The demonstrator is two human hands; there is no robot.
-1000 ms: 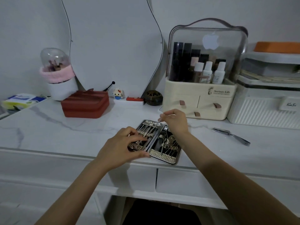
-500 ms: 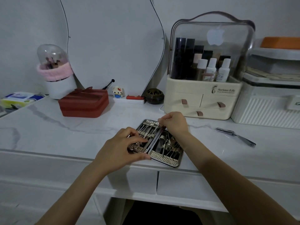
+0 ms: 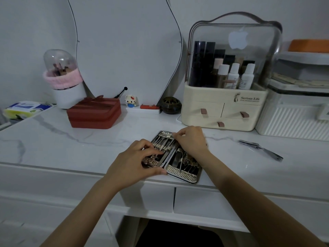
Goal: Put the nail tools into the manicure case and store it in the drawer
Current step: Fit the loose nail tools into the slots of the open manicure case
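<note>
Open manicure case lying at the marble tabletop's front edge, left hand pressing curled fingers on its left half, right hand pinching a thin tool at the far end — nail clippers lying well apart, right

The white marble-patterned desk shows grey veins. A dark red zip case sits toward its back left, a cream plastic organiser with pink-brown pulls at the back right. The open silver manicure case has a gold woven-pattern band.
</note>
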